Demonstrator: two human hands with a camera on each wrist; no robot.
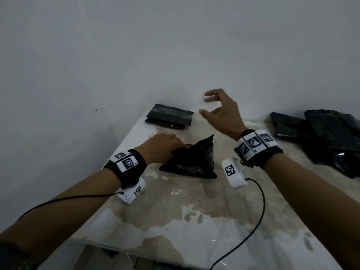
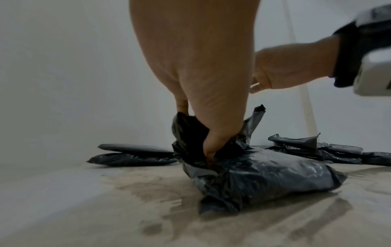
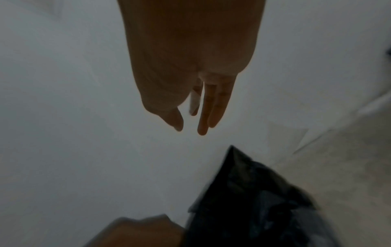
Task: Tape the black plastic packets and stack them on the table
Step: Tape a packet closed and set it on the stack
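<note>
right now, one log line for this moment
left hand grips crumpled black plastic packet | right hand raised, holding clear tape piece | taped packets stack

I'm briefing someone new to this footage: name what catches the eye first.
First, the crumpled black packet at the middle of the table, its bunched end gripped by the left hand. Next, the right hand raised above it, fingers spread; whether it holds clear tape is unclear. Then the stacked packets by the wall and the loose black pile at right.
</note>
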